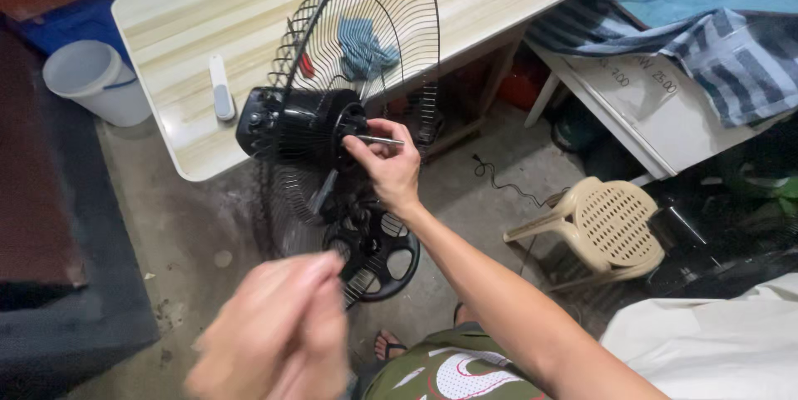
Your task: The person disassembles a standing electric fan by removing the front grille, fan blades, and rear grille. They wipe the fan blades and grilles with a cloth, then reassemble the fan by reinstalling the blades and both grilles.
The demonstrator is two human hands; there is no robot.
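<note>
- The black fan motor (312,126) sits in the middle, with the wire fan guard (374,43) standing up behind it.
- The right hand (389,163) reaches out to the front of the motor. Its fingers pinch the thin metal shaft (384,142) that sticks out of the motor.
- The left hand (278,338) is close to the camera and blurry. Its fingers are curled in, but you cannot tell if it holds anything.
- A black round fan base (378,255) is on the floor under the motor.
- Behind the fan is a pale wooden table (191,26). A white remote (221,88) and a blue cloth (364,47) lie on it.
- A white bucket (96,80) stands on the floor by the table's left end.
- A cream plastic chair (603,225) is on the right.
- A white board (657,101) with dark writing leans at the right, under a striped cloth (731,55).
</note>
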